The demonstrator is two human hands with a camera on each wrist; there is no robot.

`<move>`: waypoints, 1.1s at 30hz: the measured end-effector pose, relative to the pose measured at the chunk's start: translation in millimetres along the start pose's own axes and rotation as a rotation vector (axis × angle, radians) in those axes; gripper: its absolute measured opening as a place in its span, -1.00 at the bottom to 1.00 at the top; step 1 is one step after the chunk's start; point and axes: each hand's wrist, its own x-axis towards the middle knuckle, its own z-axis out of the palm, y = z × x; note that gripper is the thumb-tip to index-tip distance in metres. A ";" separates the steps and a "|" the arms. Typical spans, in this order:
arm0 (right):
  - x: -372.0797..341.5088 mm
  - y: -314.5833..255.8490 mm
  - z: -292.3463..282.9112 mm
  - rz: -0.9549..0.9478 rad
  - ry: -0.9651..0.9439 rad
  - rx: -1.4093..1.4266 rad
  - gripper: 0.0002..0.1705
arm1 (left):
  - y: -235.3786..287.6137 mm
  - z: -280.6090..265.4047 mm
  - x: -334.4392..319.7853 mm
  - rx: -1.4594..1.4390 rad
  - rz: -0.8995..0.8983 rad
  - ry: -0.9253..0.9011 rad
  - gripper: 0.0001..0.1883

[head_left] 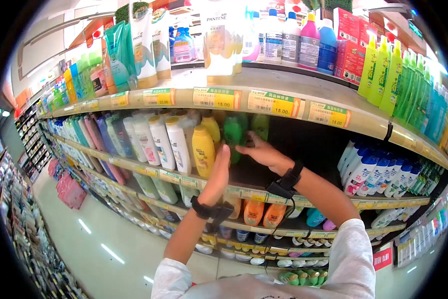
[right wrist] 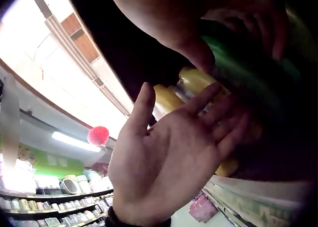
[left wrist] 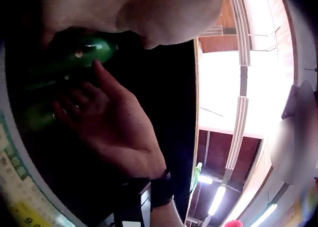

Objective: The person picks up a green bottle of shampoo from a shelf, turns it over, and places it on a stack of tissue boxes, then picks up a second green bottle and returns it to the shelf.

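A green bottle [head_left: 232, 133] stands on the dim shelf between my two hands. My left hand [head_left: 217, 178] is flat and upright, its fingers straight, between this bottle and a yellow bottle [head_left: 203, 151]. In the right wrist view its bare palm [right wrist: 166, 155] faces the green bottle [right wrist: 238, 63]. From the other side reaches my right hand [head_left: 266, 153], thumb at the green bottle's side and loosely bent fingers spread near a lighter green bottle [head_left: 260, 126] behind. In the left wrist view the right palm [left wrist: 121, 123] shows nothing in it.
The upper shelf's edge [head_left: 224, 98], with price tags, runs close above my hands. White bottles with yellow caps [head_left: 179, 147] line the left side. Blue-capped bottles [head_left: 366, 169] stand to the right. Orange bottles [head_left: 254, 213] sit one shelf below.
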 end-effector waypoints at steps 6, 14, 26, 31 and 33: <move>-1.3 -10.4 4.0 0.064 -0.071 0.045 -0.04 | -1.4 -1.5 7.3 -0.044 -0.124 -0.013 -0.24; 16.9 20.5 23.1 -0.116 0.054 -0.061 -0.37 | -9.3 -3.7 8.0 0.049 -0.054 -0.067 -0.23; -67.3 -11.2 -45.5 -0.032 0.125 0.200 -0.52 | 7.6 55.0 -7.6 0.155 0.180 -0.153 -0.35; -133.3 -20.9 -78.5 -0.008 0.154 0.291 -0.55 | 7.0 103.3 -21.7 -0.014 0.155 -0.202 -0.44; -163.0 -26.3 -90.4 -0.058 0.158 0.329 -0.55 | 12.0 124.1 -32.7 -0.061 0.086 -0.228 -0.45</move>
